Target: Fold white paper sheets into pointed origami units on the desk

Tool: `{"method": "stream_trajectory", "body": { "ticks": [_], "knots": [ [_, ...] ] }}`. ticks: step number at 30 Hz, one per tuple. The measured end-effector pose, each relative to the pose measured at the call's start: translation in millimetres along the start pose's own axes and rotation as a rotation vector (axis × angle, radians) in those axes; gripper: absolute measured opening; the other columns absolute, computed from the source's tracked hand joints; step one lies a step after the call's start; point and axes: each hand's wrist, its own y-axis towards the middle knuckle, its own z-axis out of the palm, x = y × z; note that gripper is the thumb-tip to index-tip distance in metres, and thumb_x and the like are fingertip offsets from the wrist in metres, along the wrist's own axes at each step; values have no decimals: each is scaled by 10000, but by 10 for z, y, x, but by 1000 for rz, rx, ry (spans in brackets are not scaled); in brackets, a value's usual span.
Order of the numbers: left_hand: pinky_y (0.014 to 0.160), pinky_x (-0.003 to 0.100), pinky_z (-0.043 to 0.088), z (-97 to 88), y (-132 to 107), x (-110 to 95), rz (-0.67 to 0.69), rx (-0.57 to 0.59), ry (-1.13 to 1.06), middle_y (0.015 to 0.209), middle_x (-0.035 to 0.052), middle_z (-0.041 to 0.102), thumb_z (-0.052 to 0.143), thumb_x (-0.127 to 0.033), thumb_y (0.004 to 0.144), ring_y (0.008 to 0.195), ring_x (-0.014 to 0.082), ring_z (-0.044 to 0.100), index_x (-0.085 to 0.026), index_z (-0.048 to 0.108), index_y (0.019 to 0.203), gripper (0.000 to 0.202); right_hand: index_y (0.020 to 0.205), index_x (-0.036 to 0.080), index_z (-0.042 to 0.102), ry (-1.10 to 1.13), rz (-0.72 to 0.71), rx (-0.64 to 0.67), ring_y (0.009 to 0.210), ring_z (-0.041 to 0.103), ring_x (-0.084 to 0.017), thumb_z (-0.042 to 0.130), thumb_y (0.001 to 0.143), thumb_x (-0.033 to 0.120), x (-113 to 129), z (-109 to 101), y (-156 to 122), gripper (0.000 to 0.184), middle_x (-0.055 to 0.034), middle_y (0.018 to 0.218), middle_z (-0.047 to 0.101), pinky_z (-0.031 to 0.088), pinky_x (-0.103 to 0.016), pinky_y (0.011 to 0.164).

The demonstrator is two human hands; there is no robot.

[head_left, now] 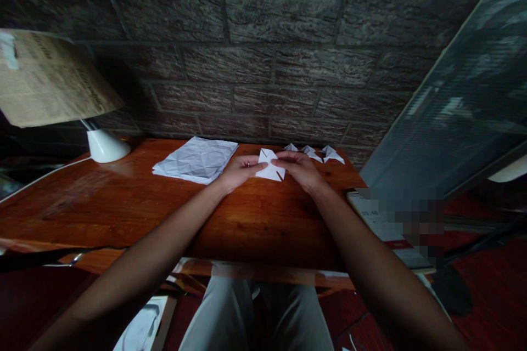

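A small piece of folded white paper [270, 171] is held up over the wooden table between my two hands. My left hand [242, 170] pinches its left edge, thumb on the near face. On the opposite side my right hand [300, 167] grips the upper right edge, also with the thumb in front. The fingers behind the paper are partly hidden. Just beyond my right hand stand several small folded paper shapes [332, 154] in a row. To the left of my left hand lies a stack of creased white paper sheets [196, 159].
A lamp with a white base [107, 145] and newspaper-covered shade [53, 79] stands at the left. The table [247, 230] backs onto a dark brick wall [247, 60]. A flat printed item [379, 219] lies at the right edge, partly blurred out. A box [146, 323] sits below.
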Motion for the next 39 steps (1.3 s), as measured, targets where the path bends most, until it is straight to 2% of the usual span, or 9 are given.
{"method": "stream_trajectory", "body": {
  "ticks": [6, 12, 16, 20, 23, 27, 33, 39],
  "knots": [
    [930, 385, 496, -10, -6, -37, 57, 51, 8, 1072, 106, 760, 866, -278, 628, 935, 225, 701, -156, 724, 1129, 535, 807, 190, 707, 56, 20, -57, 722, 599, -125, 853, 542, 340, -7, -26, 25, 337, 7, 808, 701, 477, -274, 716],
    [893, 384, 509, 7, 4, -69, 138, -96, -36, 1022, 91, 770, 879, -265, 593, 892, 227, 704, -155, 732, 1097, 537, 836, 198, 685, 87, 74, -37, 686, 604, -117, 800, 610, 324, -28, -16, 25, 284, 2, 783, 700, 491, -240, 637],
    [867, 367, 517, 6, 16, -65, 173, -185, -92, 967, 78, 774, 875, -298, 608, 855, 208, 699, -156, 730, 1087, 521, 947, 226, 680, 123, 74, -11, 626, 607, -88, 818, 608, 280, -10, -16, 0, 370, 29, 760, 704, 484, -204, 592],
    [815, 332, 514, 8, 32, -50, 177, -208, -147, 886, 57, 774, 869, -328, 630, 778, 177, 689, -163, 727, 1081, 501, 940, 213, 694, 103, 101, 82, 631, 643, -90, 832, 608, 275, 11, 4, -30, 365, 2, 796, 732, 484, -191, 579],
    [818, 322, 504, 30, 39, -52, 183, -196, -207, 927, 71, 773, 863, -353, 643, 790, 173, 686, -154, 747, 1014, 437, 899, 191, 700, 89, 97, 106, 675, 678, -109, 835, 625, 289, 9, 39, -47, 321, -32, 865, 752, 506, -204, 609],
    [782, 300, 500, 58, 35, -69, 134, -212, -258, 874, 62, 771, 872, -346, 625, 755, 159, 672, -150, 774, 895, 349, 927, 188, 708, 79, 108, 139, 737, 713, -141, 849, 627, 311, -3, 73, -64, 354, -43, 882, 761, 530, -214, 629],
    [718, 246, 491, 44, 23, -88, 74, -199, -291, 882, 40, 763, 868, -307, 634, 734, 126, 652, -163, 778, 891, 309, 940, 201, 728, 57, 85, 157, 711, 711, -133, 856, 626, 343, -7, 75, -60, 368, -30, 861, 769, 529, -198, 609],
    [627, 233, 472, 35, 25, -97, 39, -170, -336, 772, 30, 730, 825, -390, 695, 653, 116, 616, -149, 762, 848, 292, 894, 193, 729, 42, 65, 127, 651, 683, -124, 849, 629, 333, -16, 94, -57, 323, -35, 818, 759, 495, -203, 560]
  ]
}}
